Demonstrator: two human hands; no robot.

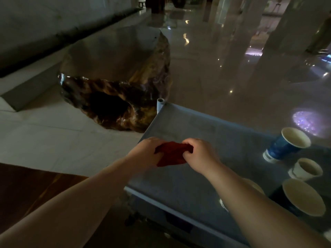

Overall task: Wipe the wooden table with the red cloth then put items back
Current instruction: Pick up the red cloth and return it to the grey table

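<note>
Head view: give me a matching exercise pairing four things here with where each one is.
Things:
1. crumpled red cloth
2. glossy brown wooden stump table
3. small white paper cup
4. light blue patterned paper cup

Places:
A. farthest cup on the grey fabric shelf top
B. on the pale floor, beyond the shelf's corner
C. gripped by the left hand and right hand
D. between the patterned cup and a dark blue paper cup

Pairs: 1-C, 2-B, 3-D, 4-A.
</note>
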